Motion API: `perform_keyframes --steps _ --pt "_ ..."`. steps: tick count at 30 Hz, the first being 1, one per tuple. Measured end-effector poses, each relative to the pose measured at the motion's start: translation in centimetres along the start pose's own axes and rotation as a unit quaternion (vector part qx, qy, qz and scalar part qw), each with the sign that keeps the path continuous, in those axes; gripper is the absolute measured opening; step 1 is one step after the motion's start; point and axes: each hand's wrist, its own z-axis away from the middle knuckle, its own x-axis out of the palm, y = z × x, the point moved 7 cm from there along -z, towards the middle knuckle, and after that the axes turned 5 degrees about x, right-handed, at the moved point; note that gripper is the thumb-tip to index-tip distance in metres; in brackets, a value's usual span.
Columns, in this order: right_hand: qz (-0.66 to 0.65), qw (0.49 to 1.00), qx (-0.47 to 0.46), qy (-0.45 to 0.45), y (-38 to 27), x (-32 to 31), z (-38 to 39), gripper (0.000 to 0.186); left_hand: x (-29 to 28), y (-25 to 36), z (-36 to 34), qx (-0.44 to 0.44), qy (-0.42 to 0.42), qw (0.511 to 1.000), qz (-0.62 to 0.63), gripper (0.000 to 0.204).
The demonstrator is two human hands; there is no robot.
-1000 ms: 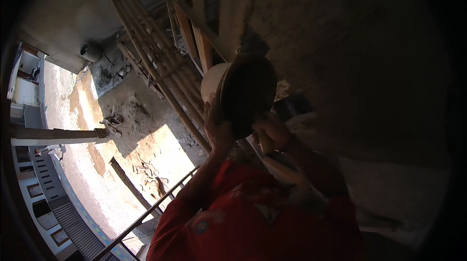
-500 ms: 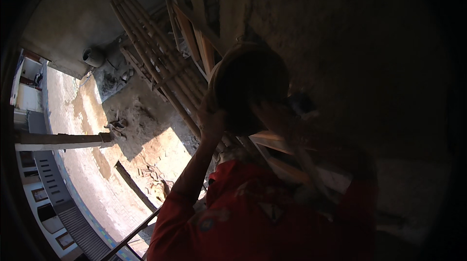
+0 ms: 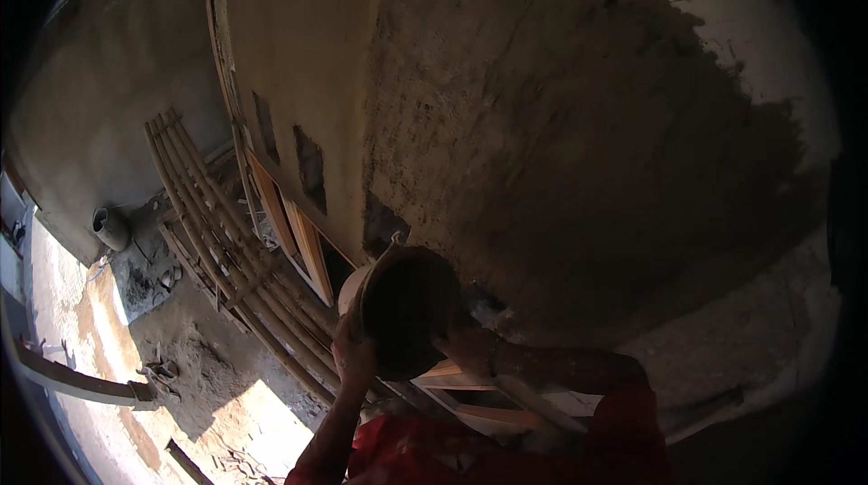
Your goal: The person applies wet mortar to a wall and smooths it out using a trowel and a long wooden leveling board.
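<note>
Spillage looks likeliest: at lower centre, left hand point(image 3: 354, 360) and right hand point(image 3: 470, 347) clasp the tilted bucket point(image 3: 404, 322), fingers wrapped round it; a slip drops mortar below the plastered wall point(image 3: 579, 150).

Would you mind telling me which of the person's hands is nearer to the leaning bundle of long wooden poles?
Left. The left hand grips the round dark bucket on the side facing the wooden poles; the right hand holds the bucket's far side, nearer the plastered wall.
</note>
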Motion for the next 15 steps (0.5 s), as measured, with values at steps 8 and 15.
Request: perform_keyframes --steps 8,15 --pt "0.052 0.989 0.127 0.046 0.4 1.6 -1.0 0.041 2.3 -0.5 1.0 0.017 -0.035 0.995 -0.097 0.062" --pt "-0.059 0.989 0.128 -0.034 0.1 1.4 0.8 0.036 1.7 -2.4 1.6 0.014 -0.068 0.993 -0.095 0.066"
